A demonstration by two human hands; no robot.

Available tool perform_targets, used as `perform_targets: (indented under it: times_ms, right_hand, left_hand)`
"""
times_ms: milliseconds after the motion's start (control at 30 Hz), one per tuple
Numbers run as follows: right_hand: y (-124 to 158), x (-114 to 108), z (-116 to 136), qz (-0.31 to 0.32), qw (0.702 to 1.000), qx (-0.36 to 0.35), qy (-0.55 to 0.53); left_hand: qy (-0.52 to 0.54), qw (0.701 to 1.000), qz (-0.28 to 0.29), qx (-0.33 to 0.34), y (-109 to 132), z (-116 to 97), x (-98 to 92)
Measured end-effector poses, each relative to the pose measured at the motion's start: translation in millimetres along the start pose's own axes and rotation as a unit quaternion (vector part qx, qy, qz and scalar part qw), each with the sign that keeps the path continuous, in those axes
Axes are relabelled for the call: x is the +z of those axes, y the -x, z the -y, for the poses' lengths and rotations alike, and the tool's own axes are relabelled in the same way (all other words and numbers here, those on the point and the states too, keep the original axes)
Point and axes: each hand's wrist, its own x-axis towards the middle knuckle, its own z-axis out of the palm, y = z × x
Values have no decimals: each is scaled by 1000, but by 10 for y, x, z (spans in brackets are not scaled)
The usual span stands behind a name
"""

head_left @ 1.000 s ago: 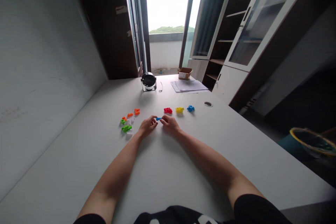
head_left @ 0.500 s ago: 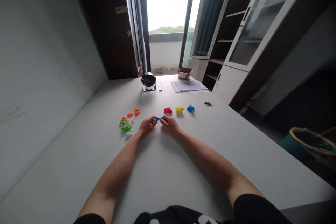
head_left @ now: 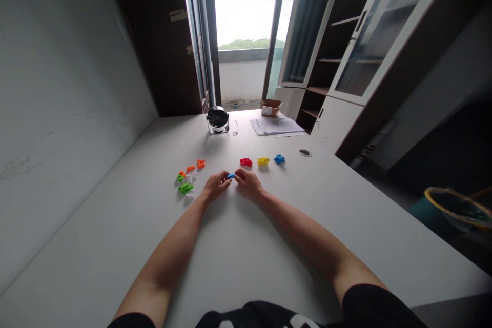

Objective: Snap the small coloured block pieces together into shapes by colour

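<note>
Both my hands rest on the white table (head_left: 269,236) with fingertips pinched together on a small blue plastic piece (head_left: 231,176). My left hand (head_left: 216,185) grips its left end and my right hand (head_left: 249,182) its right end. To the left lie loose orange pieces (head_left: 200,163), green pieces (head_left: 185,187) and white pieces (head_left: 189,195). Just beyond my hands stand a red block (head_left: 246,162), a yellow block (head_left: 263,161) and a blue block (head_left: 279,159) in a row.
At the far end of the table are a small round fan (head_left: 217,119), a stack of papers (head_left: 275,125) and a small cardboard box (head_left: 270,107). A cable hole (head_left: 305,152) sits near the right edge. Cabinets (head_left: 346,61) stand to the right, a wall to the left.
The hands and the blue piece between them shifted only slightly; everything else on the table stays where it was.
</note>
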Motion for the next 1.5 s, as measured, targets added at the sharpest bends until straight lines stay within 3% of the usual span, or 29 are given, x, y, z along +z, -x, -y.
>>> perform_targets:
  times_ms: [600, 1000, 1500]
  right_hand:
    - [3, -13, -5, -12, 1000, -12, 8]
    - [3, 6, 4, -9, 1000, 0, -17]
    - [2, -3, 11, -8, 1000, 3, 30]
  left_hand:
    - [21, 999, -47, 11, -1, 8, 24]
    - [14, 1000, -15, 21, 9, -15, -10]
    - [23, 1000, -17, -2, 16, -39, 4]
